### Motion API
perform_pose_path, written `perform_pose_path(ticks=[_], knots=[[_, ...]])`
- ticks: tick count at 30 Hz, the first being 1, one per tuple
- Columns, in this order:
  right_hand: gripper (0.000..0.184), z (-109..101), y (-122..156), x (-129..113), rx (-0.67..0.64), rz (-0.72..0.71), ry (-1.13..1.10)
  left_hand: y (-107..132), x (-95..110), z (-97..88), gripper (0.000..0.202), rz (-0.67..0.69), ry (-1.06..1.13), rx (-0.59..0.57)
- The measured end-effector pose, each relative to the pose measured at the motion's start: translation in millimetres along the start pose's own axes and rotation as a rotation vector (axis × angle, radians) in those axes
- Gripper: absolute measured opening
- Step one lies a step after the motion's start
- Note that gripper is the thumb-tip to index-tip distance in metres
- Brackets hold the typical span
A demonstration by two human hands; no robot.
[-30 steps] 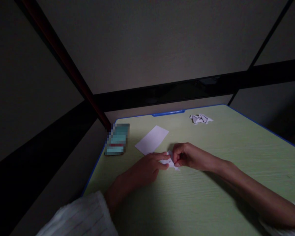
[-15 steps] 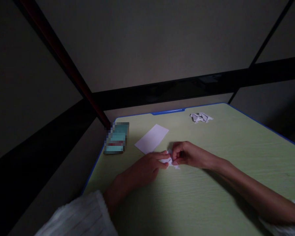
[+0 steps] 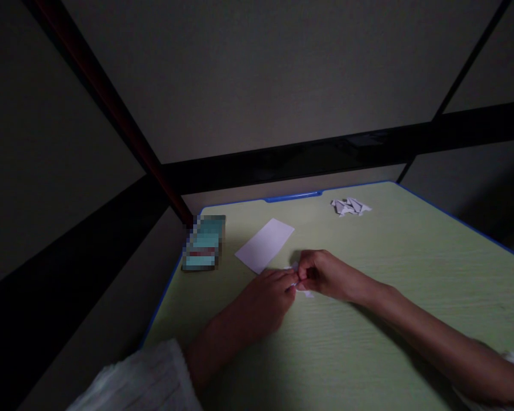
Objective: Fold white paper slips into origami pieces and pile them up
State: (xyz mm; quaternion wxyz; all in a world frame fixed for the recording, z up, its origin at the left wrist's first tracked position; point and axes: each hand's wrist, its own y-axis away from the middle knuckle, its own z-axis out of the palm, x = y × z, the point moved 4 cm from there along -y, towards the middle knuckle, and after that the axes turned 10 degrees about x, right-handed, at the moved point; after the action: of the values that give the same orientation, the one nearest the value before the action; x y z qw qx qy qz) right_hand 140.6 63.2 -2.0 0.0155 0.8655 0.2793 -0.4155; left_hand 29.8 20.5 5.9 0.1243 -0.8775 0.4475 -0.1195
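A small folded piece of white paper (image 3: 305, 294) lies on the table between my two hands, mostly covered by them. My left hand (image 3: 270, 297) is closed, its thumb and fingertips pinching the paper from the left. From the right, my right hand (image 3: 319, 275) pinches it too, thumb against curled fingers. The fingertips of both hands almost meet over the paper. Just beyond my left hand lies a flat white sheet of paper (image 3: 264, 244), set at a slant.
Folded white paper figures (image 3: 350, 206) rest near the far edge of the pale green table (image 3: 411, 251), which has a blue rim. A phone (image 3: 204, 242) with a blurred screen lies at the left edge. A blue handle strip (image 3: 294, 197) sits at the back, before the wall.
My left hand's fingers have drawn together from lying flat on the folded paper into a pinch near my right fingertips. My right hand keeps its pinch, almost unmoved.
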Motion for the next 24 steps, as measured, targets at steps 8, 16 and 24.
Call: perform_pose_path(ticks=[8,16,24], knots=[[0.007,4,-1,7,-0.090,0.114,-0.144,5,-12,-4.6,0.026,-0.027,0.230,-0.026],[0.014,2,-3,10,0.046,0.112,-0.066,7,-17,-2.9,0.031,-0.096,0.316,-0.018],[0.014,-1,-4,5,0.066,0.110,0.025,6,-18,-4.0,0.031,-0.104,0.313,-0.012]])
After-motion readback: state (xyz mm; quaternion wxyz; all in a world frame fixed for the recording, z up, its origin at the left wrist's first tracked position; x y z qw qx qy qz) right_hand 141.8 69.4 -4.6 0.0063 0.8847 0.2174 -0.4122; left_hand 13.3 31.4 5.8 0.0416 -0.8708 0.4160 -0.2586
